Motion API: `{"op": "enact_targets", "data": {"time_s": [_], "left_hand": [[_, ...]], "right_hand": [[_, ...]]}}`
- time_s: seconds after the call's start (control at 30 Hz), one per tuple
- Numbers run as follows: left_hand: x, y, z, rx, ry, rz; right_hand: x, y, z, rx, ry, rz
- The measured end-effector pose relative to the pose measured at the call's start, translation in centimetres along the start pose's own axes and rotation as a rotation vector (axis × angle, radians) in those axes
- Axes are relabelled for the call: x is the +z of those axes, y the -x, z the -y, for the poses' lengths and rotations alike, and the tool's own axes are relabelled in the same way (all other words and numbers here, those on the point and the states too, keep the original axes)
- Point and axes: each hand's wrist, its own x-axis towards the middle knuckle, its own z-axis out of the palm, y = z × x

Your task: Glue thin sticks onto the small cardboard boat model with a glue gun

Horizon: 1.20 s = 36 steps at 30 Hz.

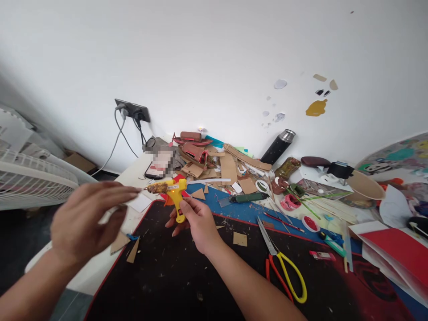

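My right hand (200,225) is wrapped round the handle of a yellow hot glue gun (174,194), raised over the dark mat (160,285). Its stained nozzle points left, and a pale glue stick (209,181) sticks out of its back end. My left hand (90,218), slightly blurred, is held up at the left with fingers stretched toward the nozzle and the thumb apart below. Its fingertips are close to the nozzle tip; whether they touch cannot be made out. Nothing shows in that hand.
Yellow-handled scissors (289,272) lie on the mat's right side, near a cardboard square (240,239). Cardboard scraps (228,168) and small model boats (192,151) crowd the back. A black flask (277,147) leans against the wall. A white fan (33,178) stands at left.
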Motion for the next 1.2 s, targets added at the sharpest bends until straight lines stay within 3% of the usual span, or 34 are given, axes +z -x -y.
{"op": "enact_targets", "data": {"time_s": [0.07,0.17,0.37,0.53,1.0,1.2], "left_hand": [[1.9,-0.1,-2.7,0.258,-0.028,0.001],[3.8,0.2,-4.9,0.365,-0.017,0.05],[5.6,1.3,-6.0,0.404,0.046,0.147],[6.7,0.3,-7.6,0.434,0.082,0.169],[7.1,-0.9,-8.8,0.485,0.092,0.13],[7.6,-1.9,-10.1,0.545,0.121,0.192]], "right_hand": [[-0.5,0.3,0.3,0.016,-0.043,-0.036],[-1.3,0.8,0.5,0.028,-0.092,-0.092],[-2.5,1.5,0.3,0.017,-0.135,-0.175],[-2.6,1.6,0.2,0.015,-0.154,-0.192],[-2.5,2.6,0.8,-0.063,-0.172,-0.208],[-3.6,4.5,2.4,-0.012,-0.208,-0.285]]}}
